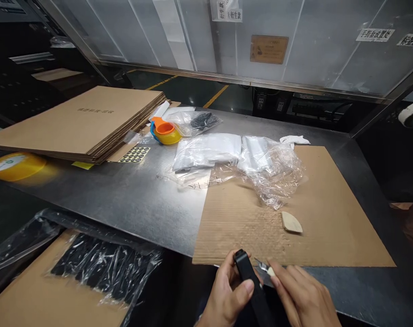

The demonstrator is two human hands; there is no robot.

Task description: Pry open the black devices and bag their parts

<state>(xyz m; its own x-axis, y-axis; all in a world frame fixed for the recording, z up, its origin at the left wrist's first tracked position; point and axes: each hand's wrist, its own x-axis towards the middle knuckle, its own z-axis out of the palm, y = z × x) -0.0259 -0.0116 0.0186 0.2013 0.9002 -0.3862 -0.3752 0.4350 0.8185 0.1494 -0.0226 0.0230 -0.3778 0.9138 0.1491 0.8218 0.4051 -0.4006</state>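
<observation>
At the table's front edge my left hand (226, 293) is closed around a long black plastic part (250, 281), its squared end pointing away from me. Close to its right side, my right hand (303, 293) pinches a small craft knife (264, 267), the pointed metal blade aimed toward the black part. I cannot tell whether the blade touches it. Beyond both hands lies a flat cardboard sheet (329, 218), its surface scuffed and pitted. A pale wedge-shaped piece (291, 222) rests on that sheet. My lower palms and the near end of the black part run out of the picture.
Clear plastic bags with white contents (209, 150) lie mid-table. An orange tape dispenser (165, 129) is behind them. Stacked cardboard (90, 118) and a yellow tape roll (17, 165) occupy the left. Below left stands an open carton with bagged black items (100, 265). A metal-framed panel (199, 41) overhangs the back.
</observation>
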